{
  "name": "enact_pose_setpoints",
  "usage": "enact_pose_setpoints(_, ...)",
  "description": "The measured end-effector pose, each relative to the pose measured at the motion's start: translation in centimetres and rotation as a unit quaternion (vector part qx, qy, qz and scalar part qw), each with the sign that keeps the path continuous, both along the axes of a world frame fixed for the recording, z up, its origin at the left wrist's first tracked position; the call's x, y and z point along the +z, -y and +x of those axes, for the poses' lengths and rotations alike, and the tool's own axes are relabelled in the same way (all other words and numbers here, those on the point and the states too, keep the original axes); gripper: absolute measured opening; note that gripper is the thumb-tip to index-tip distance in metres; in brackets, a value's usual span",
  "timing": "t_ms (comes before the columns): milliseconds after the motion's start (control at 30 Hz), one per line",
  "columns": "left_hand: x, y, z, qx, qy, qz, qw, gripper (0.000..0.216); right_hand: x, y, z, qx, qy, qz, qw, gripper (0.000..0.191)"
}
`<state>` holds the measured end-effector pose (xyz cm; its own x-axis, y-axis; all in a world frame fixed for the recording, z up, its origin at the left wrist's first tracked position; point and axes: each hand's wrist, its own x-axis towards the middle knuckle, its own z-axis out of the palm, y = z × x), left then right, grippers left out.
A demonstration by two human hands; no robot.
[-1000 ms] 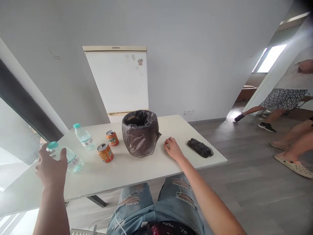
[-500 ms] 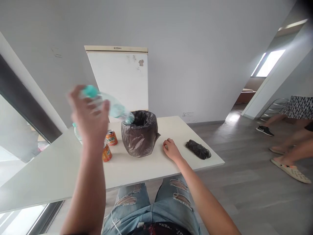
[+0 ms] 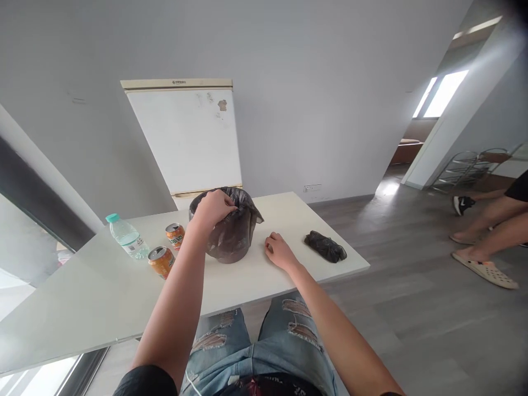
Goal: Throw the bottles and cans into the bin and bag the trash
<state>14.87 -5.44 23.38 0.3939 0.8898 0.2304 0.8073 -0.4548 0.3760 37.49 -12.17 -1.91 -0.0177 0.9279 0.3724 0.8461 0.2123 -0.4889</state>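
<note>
My left hand (image 3: 216,208) is at the mouth of a bin (image 3: 229,250) lined with a dark plastic bag. Its fingers are curled and dip inside the rim, so whatever they may hold is hidden. On the white table (image 3: 284,212), to the right of the bin, rests my right hand (image 3: 280,252), loosely closed with nothing visible in it. Left of the bin stand two orange drink cans, one nearer (image 3: 161,262) and one farther (image 3: 175,235). A clear bottle (image 3: 128,237) with a green cap is beside them, looking tilted in this view.
A bundled black plastic bag (image 3: 325,246) lies near the table's right edge. Behind the table is a white fridge (image 3: 185,137) against a grey wall. Another person's legs (image 3: 501,231) show at far right, near metal-framed chairs (image 3: 462,165).
My left hand has moved right and down into the bin's mouth. The green-capped clear bottle it held is no longer visible. The view has turned slightly; my right hand stays on the table.
</note>
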Motion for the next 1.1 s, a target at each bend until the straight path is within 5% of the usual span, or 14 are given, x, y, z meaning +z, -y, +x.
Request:
enact_pose_setpoints(133,0.7,0.1,0.1,0.037,-0.078,-0.041,0.995,0.031,0.0,0.0,0.0,0.001,-0.002,0.002,1.0,0.014)
enact_pose_setpoints(267,0.9,0.8,-2.3,0.026,0.072,0.058,0.995,0.021,-0.2,-0.1,0.1,0.001,-0.004,0.001,1.0,0.014)
enact_pose_setpoints(367,0.9,1.2,-6.6,0.11,0.21,0.216,0.947,0.021,-0.2,0.0,0.1,0.001,-0.002,0.001,1.0,0.014)
enact_pose_setpoints(500,0.0,0.0,-14.4,0.284,0.267,0.357,0.849,0.026,0.0,0.0,0.0,0.001,0.003,0.0,1.0,0.014)
enact_pose_setpoints(633,-2.4,-3.4,-21.3,0.406,0.244,0.241,0.847,0.078,0.1,0.0,-0.2,0.0,0.008,0.001,1.0,0.015)
enact_pose_setpoints(833,-6.9,-8.1,-26.2,0.39,0.14,0.038,0.909,0.022,0.2,0.1,-0.2,-0.002,0.005,0.0,1.0,0.015)
enact_pose_setpoints(967,-8.3,-7.5,-26.1,0.395,0.176,0.131,0.892,0.019,0.1,0.2,-0.2,0.005,0.008,-0.006,1.0,0.015)
enact_pose_setpoints(1100,-7.6,-6.5,-26.0,0.46,0.24,0.277,0.809,0.04,-0.4,0.0,0.0,0.009,0.014,-0.002,1.0,0.013)
